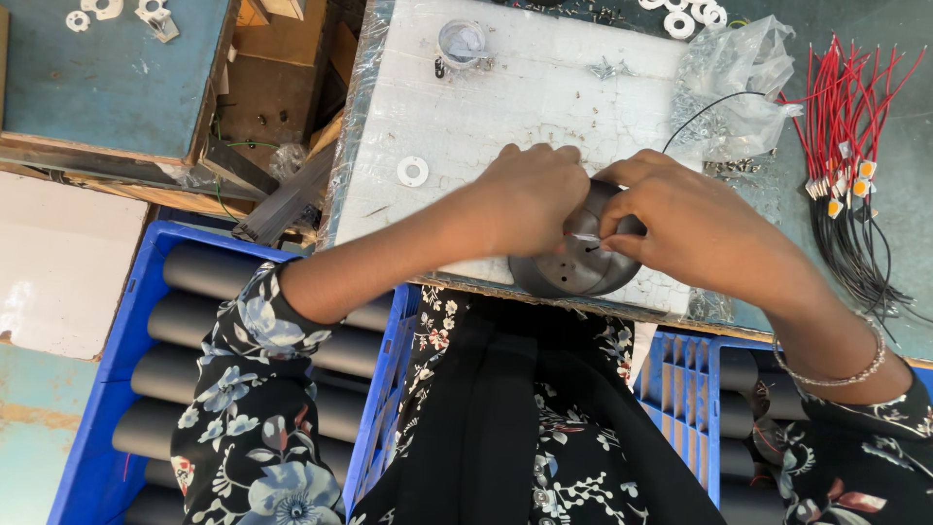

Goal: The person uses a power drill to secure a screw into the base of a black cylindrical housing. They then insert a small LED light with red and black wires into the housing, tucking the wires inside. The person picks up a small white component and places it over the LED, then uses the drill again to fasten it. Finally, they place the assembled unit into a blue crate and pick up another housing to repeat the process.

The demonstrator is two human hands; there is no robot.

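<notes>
**A:** What do the hands have?

**B:** I see the left hand (pixel 530 199) curled down over the top of a round dark-grey metal housing (pixel 573 262), which sits at the near edge of the white foam-board work surface (pixel 505 107). The right hand (pixel 695 228) has thumb and forefinger pinched shut on a small pale piece at the housing's middle; it is too small for me to say what it is.

**A:** Anything near?

**B:** A thin black wire (pixel 705 112) runs from the housing up towards a clear plastic bag of small metal parts (pixel 734 83). A white plastic ring washer (pixel 413 171) lies just left of the left hand. A bundle of red and black wires with small terminals (pixel 850 126) lies well apart on the right.

**A:** Risks?

**B:** I judge the housing overhangs the edge a little, so a hard push could tip it towards the lap or the blue plastic crates of dark tubes (pixel 126 389) below. The pinched piece could slip and drop, and a tug could snag the black wire.
</notes>
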